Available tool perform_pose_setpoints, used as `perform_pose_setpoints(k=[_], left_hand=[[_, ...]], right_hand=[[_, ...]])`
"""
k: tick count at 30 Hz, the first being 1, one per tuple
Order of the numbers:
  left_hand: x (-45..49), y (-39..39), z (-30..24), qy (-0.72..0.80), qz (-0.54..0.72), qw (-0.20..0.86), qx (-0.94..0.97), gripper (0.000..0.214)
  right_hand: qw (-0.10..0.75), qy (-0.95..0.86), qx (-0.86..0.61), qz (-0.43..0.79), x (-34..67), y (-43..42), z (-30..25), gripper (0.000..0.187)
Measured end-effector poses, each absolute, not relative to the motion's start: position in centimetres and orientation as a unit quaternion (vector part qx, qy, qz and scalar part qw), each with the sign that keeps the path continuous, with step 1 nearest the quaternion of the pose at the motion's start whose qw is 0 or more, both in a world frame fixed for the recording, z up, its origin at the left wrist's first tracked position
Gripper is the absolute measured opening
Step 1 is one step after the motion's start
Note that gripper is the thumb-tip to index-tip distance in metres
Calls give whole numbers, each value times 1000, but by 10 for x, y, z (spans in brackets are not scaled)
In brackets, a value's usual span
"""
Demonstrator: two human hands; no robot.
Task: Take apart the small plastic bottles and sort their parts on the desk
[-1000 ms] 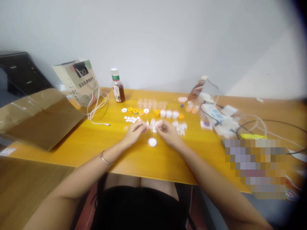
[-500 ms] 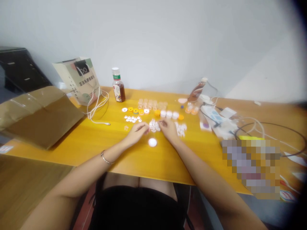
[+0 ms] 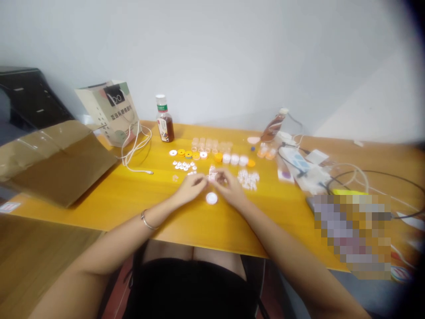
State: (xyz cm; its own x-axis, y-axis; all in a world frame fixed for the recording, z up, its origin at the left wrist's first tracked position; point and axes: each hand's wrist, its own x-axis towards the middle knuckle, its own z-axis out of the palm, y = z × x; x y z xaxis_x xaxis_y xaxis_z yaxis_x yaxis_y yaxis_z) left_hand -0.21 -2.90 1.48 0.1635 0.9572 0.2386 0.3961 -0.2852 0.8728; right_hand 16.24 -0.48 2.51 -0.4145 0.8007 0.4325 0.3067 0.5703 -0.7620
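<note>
My left hand (image 3: 191,186) is closed in a pinch, its fingertips almost meeting those of my right hand (image 3: 230,187). My right fingers are also pinched together. What sits between the fingertips is too small and blurred to name. Just behind the fingers lies a pile of small clear-white plastic pieces (image 3: 212,170), partly hidden by my right hand. A round white cap (image 3: 211,198) rests on the table in front of the hands. To the right of my right hand is another heap of small white pieces (image 3: 248,179). Several small white discs with stems (image 3: 184,165) lie behind my left hand.
Behind the hands run rows of yellow and white caps (image 3: 188,154) and clear cups (image 3: 208,144). A drink bottle (image 3: 165,119) and paper bag (image 3: 119,113) stand back left, near a cardboard box (image 3: 66,164). Cables and a power strip (image 3: 299,166) lie right.
My right hand has come down and left from the pile of small pieces to meet my left hand. The left hand has barely moved.
</note>
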Motion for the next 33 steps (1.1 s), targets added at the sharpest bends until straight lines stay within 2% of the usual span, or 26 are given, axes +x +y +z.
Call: perform_pose_setpoints(k=[3, 5, 10, 14, 18, 22, 27, 33], left_hand=[[1, -32, 16, 489, 406, 310, 707, 26], [2, -34, 17, 489, 400, 298, 715, 25], [1, -35, 19, 499, 379, 280, 728, 25], [0, -36, 19, 484, 365, 269, 749, 25], [-1, -38, 21, 462, 345, 252, 777, 27], [-1, -39, 23, 455, 335, 249, 787, 30], [-2, -39, 22, 454, 329, 249, 790, 30], [-1, -39, 23, 453, 329, 249, 790, 31]], right_hand=[[399, -806, -332, 286, 159, -9, 24, 16], [397, -803, -345, 279, 161, -7, 25, 16], [405, -746, -469, 242, 188, 18, 32, 19], [311, -751, -554, 178, 220, 42, 35, 11], [201, -764, -592, 158, 240, 52, 35, 14], [155, -769, -600, 156, 242, 52, 32, 13], [137, -775, -603, 129, 240, 52, 29, 12], [153, -766, -615, 106, 240, 49, 32, 9]])
